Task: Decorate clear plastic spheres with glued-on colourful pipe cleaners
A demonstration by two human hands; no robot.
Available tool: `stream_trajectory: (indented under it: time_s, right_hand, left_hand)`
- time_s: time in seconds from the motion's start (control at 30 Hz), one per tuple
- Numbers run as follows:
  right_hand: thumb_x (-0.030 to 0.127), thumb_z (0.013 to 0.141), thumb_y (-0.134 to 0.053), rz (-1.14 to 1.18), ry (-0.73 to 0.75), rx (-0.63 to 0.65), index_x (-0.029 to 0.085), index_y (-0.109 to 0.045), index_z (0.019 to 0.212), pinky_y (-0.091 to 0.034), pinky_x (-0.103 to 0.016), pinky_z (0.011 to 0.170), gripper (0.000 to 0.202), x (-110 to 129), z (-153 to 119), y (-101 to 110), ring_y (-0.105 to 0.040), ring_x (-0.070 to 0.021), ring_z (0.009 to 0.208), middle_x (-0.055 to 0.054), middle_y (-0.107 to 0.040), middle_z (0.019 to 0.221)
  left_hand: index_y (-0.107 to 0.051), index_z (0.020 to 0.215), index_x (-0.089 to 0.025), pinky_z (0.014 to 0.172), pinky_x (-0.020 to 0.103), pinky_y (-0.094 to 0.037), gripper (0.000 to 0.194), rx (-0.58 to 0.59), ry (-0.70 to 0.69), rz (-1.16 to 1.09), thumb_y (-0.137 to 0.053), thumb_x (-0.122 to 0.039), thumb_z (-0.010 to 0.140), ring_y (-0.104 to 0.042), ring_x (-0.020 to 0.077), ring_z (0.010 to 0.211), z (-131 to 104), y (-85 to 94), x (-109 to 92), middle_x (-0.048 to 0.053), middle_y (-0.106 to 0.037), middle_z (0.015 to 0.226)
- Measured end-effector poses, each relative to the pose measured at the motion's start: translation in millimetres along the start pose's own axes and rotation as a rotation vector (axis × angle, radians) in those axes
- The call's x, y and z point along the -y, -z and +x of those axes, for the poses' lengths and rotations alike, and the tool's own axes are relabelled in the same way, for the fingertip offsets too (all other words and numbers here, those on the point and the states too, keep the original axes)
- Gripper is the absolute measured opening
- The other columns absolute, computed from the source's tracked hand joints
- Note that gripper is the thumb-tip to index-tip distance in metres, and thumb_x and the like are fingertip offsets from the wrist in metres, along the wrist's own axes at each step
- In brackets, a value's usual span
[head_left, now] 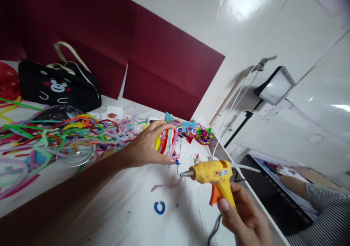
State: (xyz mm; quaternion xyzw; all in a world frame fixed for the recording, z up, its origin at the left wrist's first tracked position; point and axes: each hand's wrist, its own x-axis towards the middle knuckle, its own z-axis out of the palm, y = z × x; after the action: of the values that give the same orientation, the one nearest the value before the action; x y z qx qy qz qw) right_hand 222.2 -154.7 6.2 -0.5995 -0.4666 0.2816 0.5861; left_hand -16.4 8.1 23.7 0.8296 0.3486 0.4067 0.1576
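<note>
My left hand (149, 145) is closed round a rounded craft piece (166, 142) covered in rows of coloured pipe cleaner, yellow, red, white and pink. Its far side is hidden from me. In my right hand (243, 217) is a yellow glue gun (212, 173), held by the handle, with the metal nozzle pointing left towards the craft piece but apart from it. The thumb lies near the orange trigger (214, 194). On the white table below lie a blue curved piece of pipe cleaner (159, 207) and a pale pink strip (166, 185).
Tangled pipe cleaners (68, 136) cover the table's left side, with a black bag (58, 84) behind them. Small colourful animal-face crafts (204, 135) sit at the back. A dark cord (214, 229) runs below the glue gun. Another person's striped sleeve (325, 202) shows at right.
</note>
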Motion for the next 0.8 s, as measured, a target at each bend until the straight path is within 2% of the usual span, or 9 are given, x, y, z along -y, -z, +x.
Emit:
stream_trajectory:
  time_s: [0.17, 0.33, 0.47, 0.6, 0.8]
  right_hand:
    - [0.049, 0.072, -0.080, 0.114, 0.100, -0.107, 0.027, -0.053, 0.100, -0.045, -0.020, 0.048, 0.045, -9.9, 6.9, -15.9, -0.063, -0.0158, 0.068, -0.003, -0.068, 0.088]
    - [0.050, 0.073, -0.079, 0.034, 0.179, -0.132, 0.023, -0.059, 0.104, -0.055, -0.028, 0.056, 0.047, -24.3, 8.2, -18.1, -0.071, -0.0265, 0.084, -0.010, -0.072, 0.092]
    - [0.044, 0.076, -0.079, 0.052, 0.246, -0.179, 0.024, -0.057, 0.112, -0.056, -0.030, 0.055, 0.047, -31.7, 5.2, -20.8, -0.073, -0.0259, 0.079, -0.011, -0.074, 0.095]
    - [0.040, 0.081, -0.074, -0.002, 0.334, -0.151, 0.024, -0.060, 0.106, -0.059, -0.034, 0.059, 0.033, -35.4, 4.8, -23.6, -0.074, -0.0263, 0.076, -0.010, -0.076, 0.089]
    - [0.039, 0.078, -0.075, -0.071, 0.389, -0.188, 0.020, -0.062, 0.099, -0.060, -0.039, 0.069, 0.031, -42.8, 7.3, -24.9, -0.072, -0.0294, 0.083, -0.011, -0.073, 0.090]
  left_hand:
    - [-0.049, 0.135, -0.030, 0.113, 0.044, -0.038, 0.088, 0.025, -0.016, 0.011, -0.084, -0.053, 0.058, -0.045, 0.0326, 0.133, -3.0, -1.9, -4.0, 0.008, -0.044, 0.142]
    - [-0.048, 0.135, -0.032, 0.113, 0.046, -0.037, 0.088, 0.053, -0.011, 0.010, -0.085, -0.051, 0.057, -0.044, 0.0333, 0.134, -4.9, -2.1, -7.2, 0.007, -0.041, 0.144]
    - [-0.047, 0.136, -0.033, 0.113, 0.046, -0.037, 0.088, 0.078, -0.013, -0.009, -0.084, -0.052, 0.058, -0.044, 0.0330, 0.134, -6.1, -2.1, -8.7, 0.006, -0.041, 0.145]
    - [-0.048, 0.136, -0.032, 0.113, 0.044, -0.038, 0.088, 0.088, -0.012, -0.019, -0.085, -0.051, 0.058, -0.045, 0.0329, 0.134, -6.2, -0.6, -12.2, 0.006, -0.043, 0.144]
    - [-0.048, 0.136, -0.030, 0.115, 0.044, -0.036, 0.090, 0.103, -0.006, -0.036, -0.085, -0.051, 0.057, -0.045, 0.0327, 0.134, -7.7, -0.2, -15.2, 0.007, -0.041, 0.145]
